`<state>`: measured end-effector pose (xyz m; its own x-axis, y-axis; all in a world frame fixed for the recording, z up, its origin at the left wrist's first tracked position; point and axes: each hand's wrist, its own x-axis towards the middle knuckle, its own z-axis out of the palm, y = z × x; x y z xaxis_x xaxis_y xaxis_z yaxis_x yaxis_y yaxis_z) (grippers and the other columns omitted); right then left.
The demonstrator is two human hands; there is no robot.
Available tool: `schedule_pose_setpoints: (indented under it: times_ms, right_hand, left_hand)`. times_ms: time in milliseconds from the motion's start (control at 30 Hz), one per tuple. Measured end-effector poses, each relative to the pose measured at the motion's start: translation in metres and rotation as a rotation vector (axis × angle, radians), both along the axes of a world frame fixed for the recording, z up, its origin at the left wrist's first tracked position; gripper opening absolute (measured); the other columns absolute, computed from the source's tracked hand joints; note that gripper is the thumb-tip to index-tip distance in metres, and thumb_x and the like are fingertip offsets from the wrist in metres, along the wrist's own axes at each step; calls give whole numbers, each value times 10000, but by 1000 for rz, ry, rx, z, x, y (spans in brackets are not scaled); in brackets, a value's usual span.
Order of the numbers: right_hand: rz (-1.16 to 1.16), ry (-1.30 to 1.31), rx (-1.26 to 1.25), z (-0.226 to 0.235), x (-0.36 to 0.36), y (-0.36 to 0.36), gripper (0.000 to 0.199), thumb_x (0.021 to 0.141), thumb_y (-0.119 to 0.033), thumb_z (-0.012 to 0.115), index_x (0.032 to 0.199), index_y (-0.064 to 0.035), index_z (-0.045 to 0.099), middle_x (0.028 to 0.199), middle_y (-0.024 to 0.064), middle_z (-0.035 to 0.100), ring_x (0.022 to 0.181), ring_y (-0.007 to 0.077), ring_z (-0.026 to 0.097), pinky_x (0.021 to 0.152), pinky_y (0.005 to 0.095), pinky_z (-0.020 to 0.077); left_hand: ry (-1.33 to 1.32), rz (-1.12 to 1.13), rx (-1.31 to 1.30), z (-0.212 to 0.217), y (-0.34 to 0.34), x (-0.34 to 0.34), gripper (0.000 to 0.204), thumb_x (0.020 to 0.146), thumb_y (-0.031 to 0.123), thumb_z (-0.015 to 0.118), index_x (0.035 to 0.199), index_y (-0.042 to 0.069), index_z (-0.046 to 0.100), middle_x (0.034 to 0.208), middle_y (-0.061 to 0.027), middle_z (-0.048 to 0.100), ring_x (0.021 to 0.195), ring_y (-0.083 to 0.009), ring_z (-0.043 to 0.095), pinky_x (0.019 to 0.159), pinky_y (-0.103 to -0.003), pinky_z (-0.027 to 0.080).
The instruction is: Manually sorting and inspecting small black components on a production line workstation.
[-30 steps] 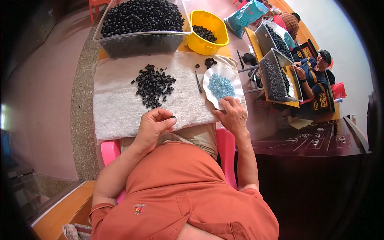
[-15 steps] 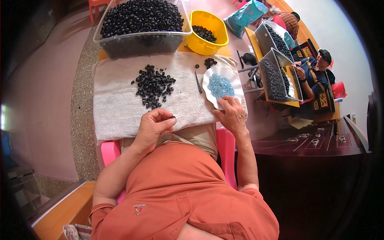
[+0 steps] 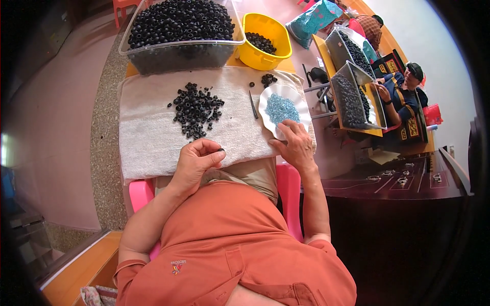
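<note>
My left hand (image 3: pixel 198 159) is closed in a pinch on a small black round part (image 3: pixel 221 150), just past the near edge of the white towel. Fingers mostly cover the part. My right hand (image 3: pixel 297 147) rests at the near rim of a white wavy-edged plate (image 3: pixel 304 108), its thumb and fingers apart. The fingertips touch the edge of the clear pale-blue beads (image 3: pixel 282 108) lying in the plate. Whether a bead sits under those fingertips is too small to tell. A loose pile of small black hollow round parts (image 3: pixel 196 109) lies on the towel ahead of my left hand.
Tweezers (image 3: pixel 253 105) lie left of the plate, near a few black parts (image 3: pixel 268 79). Beyond the white towel (image 3: pixel 145 122) stand a large clear bin (image 3: pixel 178 58) and a yellow basin (image 3: pixel 263 62), both holding black parts. At right, another person (image 3: pixel 400 97) sits by clear bins (image 3: pixel 349 97).
</note>
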<state>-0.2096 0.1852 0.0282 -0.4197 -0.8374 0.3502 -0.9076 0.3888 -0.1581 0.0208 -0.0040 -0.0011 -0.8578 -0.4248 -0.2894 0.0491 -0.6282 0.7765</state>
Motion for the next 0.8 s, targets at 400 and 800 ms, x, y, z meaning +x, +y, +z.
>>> schedule_pose_setpoints:
  times_ms: [400, 800]
  right_hand:
    - [49, 15, 9, -2, -1, 0, 331, 722, -200, 780, 990, -35, 675, 1048, 83, 636, 946, 302, 593, 800, 403, 497]
    - [92, 12, -60, -6, -1, 5, 255, 705, -142, 789, 911, -51, 671, 987, 67, 638, 892, 287, 604, 748, 397, 504]
  left_hand:
    - [-3, -3, 10, 0, 0, 0, 142, 843, 28, 717, 949, 43, 624, 821, -29, 653, 686, -97, 621, 630, -228, 521]
    - [-9, -4, 1, 1, 0, 0, 136, 849, 37, 713, 950, 43, 623, 822, -26, 650, 683, -94, 624, 633, -226, 529]
